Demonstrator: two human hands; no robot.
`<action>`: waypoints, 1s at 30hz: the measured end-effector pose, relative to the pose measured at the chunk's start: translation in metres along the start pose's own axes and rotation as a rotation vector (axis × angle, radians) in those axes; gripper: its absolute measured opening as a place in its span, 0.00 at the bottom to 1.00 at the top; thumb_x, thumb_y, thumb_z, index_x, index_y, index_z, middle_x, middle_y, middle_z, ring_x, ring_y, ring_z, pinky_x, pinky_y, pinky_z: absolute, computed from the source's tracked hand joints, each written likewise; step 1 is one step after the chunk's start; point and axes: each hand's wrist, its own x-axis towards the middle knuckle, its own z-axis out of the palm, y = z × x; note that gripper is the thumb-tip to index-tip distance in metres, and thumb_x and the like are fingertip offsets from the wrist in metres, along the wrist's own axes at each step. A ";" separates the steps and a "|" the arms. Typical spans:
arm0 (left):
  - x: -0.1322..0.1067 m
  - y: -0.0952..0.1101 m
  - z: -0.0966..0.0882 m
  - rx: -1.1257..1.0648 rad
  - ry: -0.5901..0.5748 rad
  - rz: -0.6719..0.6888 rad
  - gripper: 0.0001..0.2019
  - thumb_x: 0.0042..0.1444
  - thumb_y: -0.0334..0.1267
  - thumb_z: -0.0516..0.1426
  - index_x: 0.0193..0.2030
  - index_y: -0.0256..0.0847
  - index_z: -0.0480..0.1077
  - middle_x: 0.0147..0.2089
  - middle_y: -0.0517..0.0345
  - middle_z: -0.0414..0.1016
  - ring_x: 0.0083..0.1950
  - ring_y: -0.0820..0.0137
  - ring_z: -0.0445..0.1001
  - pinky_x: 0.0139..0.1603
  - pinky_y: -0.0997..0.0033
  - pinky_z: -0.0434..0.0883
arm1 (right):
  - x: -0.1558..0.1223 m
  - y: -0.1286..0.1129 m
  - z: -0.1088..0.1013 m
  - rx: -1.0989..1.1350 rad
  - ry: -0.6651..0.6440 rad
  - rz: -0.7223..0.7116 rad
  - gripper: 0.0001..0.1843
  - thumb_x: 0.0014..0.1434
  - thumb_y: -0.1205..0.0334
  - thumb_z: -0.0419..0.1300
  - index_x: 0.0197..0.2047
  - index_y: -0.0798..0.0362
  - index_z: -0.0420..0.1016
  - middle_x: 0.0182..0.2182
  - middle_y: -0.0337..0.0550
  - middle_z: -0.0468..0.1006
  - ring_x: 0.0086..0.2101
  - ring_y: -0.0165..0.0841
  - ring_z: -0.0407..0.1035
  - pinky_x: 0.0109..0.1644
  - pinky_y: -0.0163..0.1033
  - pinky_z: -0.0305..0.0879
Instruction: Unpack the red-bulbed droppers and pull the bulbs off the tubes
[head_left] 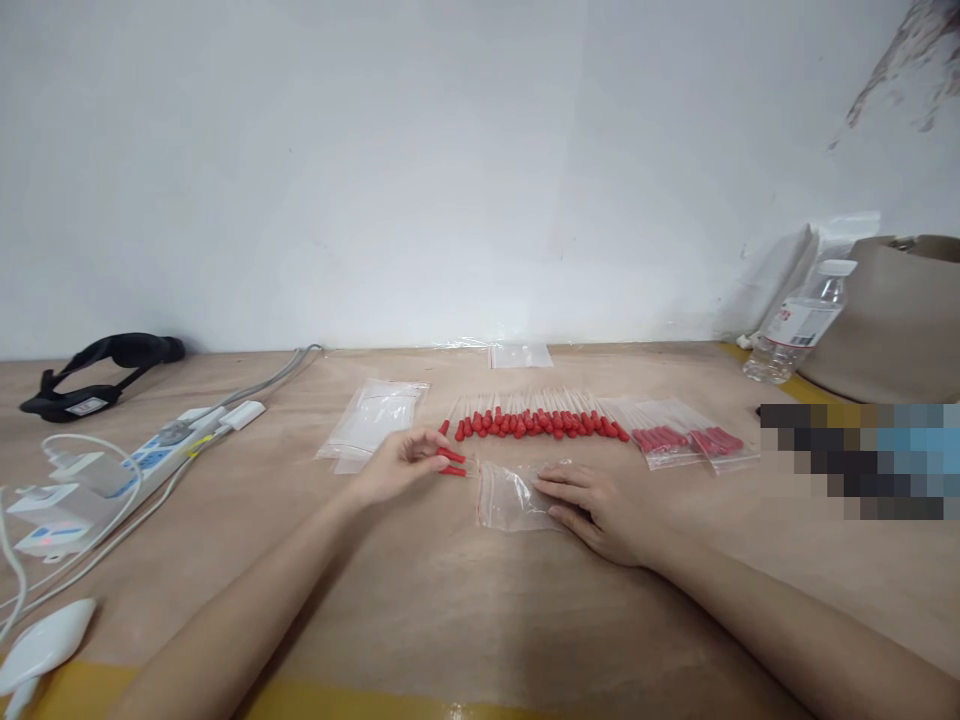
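Between the thumb and fingers of my left hand [409, 462] are a couple of thin pale sticks with red tips [452, 470]. Their bare ends point right, at the edge of a clear zip bag [514, 497]. My right hand [600, 505] lies on the right part of this bag, fingers stretched out flat over the plastic. Just beyond both hands runs a row of red-tipped sticks [536, 422], red ends toward me. Right of the row lie filled zip bags [660, 438] with more red-tipped sticks inside.
Flat zip bags [379, 415] are stacked left of the row, and another bag [521, 355] lies by the wall. A power strip [161, 455] with chargers and cables is at left, near a black strap headset [105, 375]. A plastic bottle [802, 325] leans at right.
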 end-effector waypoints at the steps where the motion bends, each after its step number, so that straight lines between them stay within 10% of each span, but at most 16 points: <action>1: -0.001 0.004 -0.016 0.032 0.004 -0.017 0.14 0.47 0.43 0.61 0.37 0.36 0.68 0.36 0.53 0.76 0.37 0.67 0.75 0.39 0.65 0.72 | 0.000 0.000 0.000 -0.001 0.002 0.000 0.19 0.59 0.59 0.49 0.54 0.47 0.65 0.49 0.45 0.70 0.50 0.36 0.63 0.54 0.47 0.60; 6: -0.004 0.014 -0.070 0.166 0.291 0.092 0.14 0.47 0.45 0.61 0.36 0.37 0.70 0.37 0.51 0.77 0.38 0.63 0.76 0.40 0.61 0.74 | 0.000 -0.001 -0.001 -0.005 0.001 -0.007 0.19 0.59 0.58 0.49 0.54 0.48 0.66 0.50 0.45 0.70 0.50 0.36 0.63 0.54 0.47 0.60; 10: 0.016 -0.001 -0.058 0.526 0.645 0.419 0.11 0.52 0.43 0.56 0.38 0.40 0.71 0.40 0.53 0.76 0.40 0.66 0.75 0.45 0.62 0.73 | 0.001 -0.001 -0.002 -0.013 0.002 -0.001 0.19 0.59 0.58 0.49 0.53 0.48 0.66 0.49 0.45 0.70 0.50 0.36 0.63 0.54 0.47 0.60; 18: 0.062 -0.034 0.004 1.000 0.366 0.752 0.11 0.59 0.33 0.47 0.43 0.39 0.70 0.45 0.50 0.74 0.46 0.68 0.73 0.46 0.67 0.72 | 0.001 -0.001 -0.002 -0.013 0.003 -0.006 0.18 0.59 0.59 0.49 0.52 0.48 0.67 0.49 0.45 0.70 0.50 0.36 0.63 0.54 0.47 0.60; 30: 0.062 -0.039 0.011 0.832 0.570 0.634 0.07 0.57 0.34 0.51 0.37 0.38 0.70 0.36 0.54 0.74 0.37 0.71 0.73 0.39 0.71 0.71 | 0.001 -0.002 -0.003 -0.022 0.001 0.002 0.18 0.59 0.59 0.50 0.52 0.47 0.68 0.49 0.45 0.71 0.50 0.36 0.63 0.54 0.46 0.60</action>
